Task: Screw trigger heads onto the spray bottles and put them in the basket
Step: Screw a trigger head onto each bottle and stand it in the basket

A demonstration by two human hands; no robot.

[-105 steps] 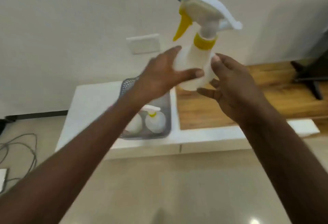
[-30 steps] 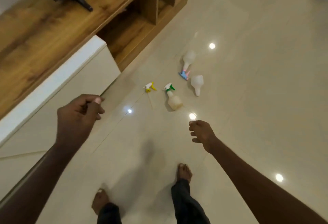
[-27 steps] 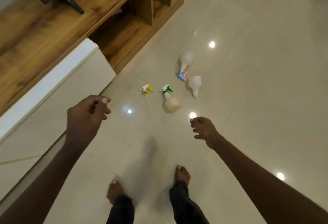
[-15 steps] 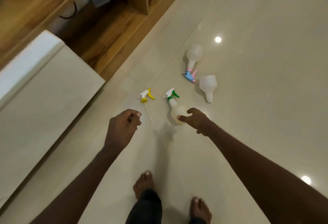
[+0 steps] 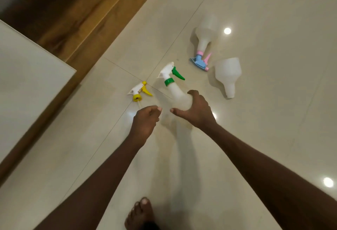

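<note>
My right hand (image 5: 196, 111) grips the body of a translucent spray bottle with a white and green trigger head (image 5: 172, 76), low over the tiled floor. Just left of it, my left hand (image 5: 145, 120) is loosely curled with nothing in it. A loose white and yellow trigger head (image 5: 139, 91) lies on the floor ahead of my left hand, its dip tube pointing toward me. Farther right lie a bare bottle without a head (image 5: 228, 75) and a bottle with a blue and pink trigger head (image 5: 205, 38). No basket is in view.
A white cabinet (image 5: 27, 87) stands at the left, with a wooden shelf unit (image 5: 73, 11) behind it. Glossy cream floor tiles (image 5: 273, 120) stretch to the right. My bare foot (image 5: 140, 213) shows at the bottom edge.
I have bent lower toward the floor. My right hand has closed around the green-headed bottle and lifted it slightly, and my left hand has moved in beside it.
</note>
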